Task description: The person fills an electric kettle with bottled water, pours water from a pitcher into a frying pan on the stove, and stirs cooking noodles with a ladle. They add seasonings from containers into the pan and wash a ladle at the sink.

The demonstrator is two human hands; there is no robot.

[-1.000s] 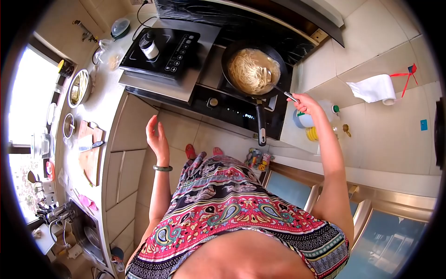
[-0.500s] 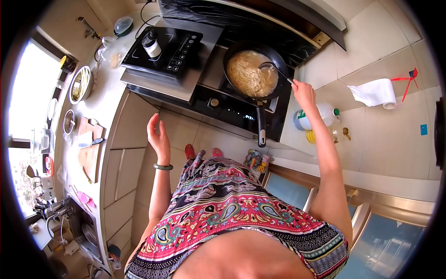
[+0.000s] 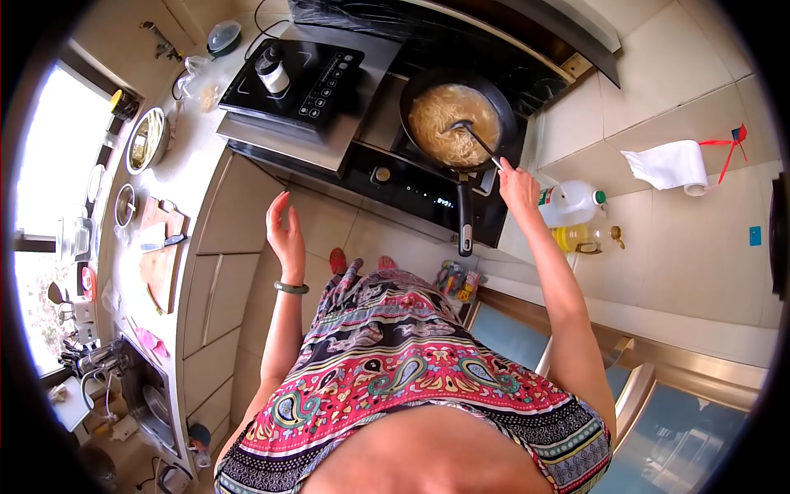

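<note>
I noted a black glass-fronted stove [image 3: 411, 188] with a lit display on its front panel. At its left, above a steel sheet [image 3: 329, 154], I found a flat black rectangular induction cooktop [image 3: 306, 81]. A round black frying pan [image 3: 504, 103] sat on the stove's right side, its handle pointing toward the wearer across the front panel. On the left-hand counter I logged a brown wooden cutting board [image 3: 159, 276]. In the pan I observed pale noodles [image 3: 436, 111] in brownish liquid. To the right of the stove I recorded a translucent white plastic jug with a green cap [image 3: 572, 204], just beside a yellow oil bottle [image 3: 581, 239]. I had the right hand [image 3: 518, 191] closed near the top end of a slim dark long-handled ladle [image 3: 482, 145], whose head lay among the noodles. I had the left hand [image 3: 285, 236] open and raised before the cabinets, fingers loosely curved, thumb apart, well clear of the pan. I noted a bottle with a white label [image 3: 274, 79] on the cooktop, a knife [image 3: 154, 237] lying across the board, and a green bangle [image 3: 291, 287] around the left wrist.
</note>
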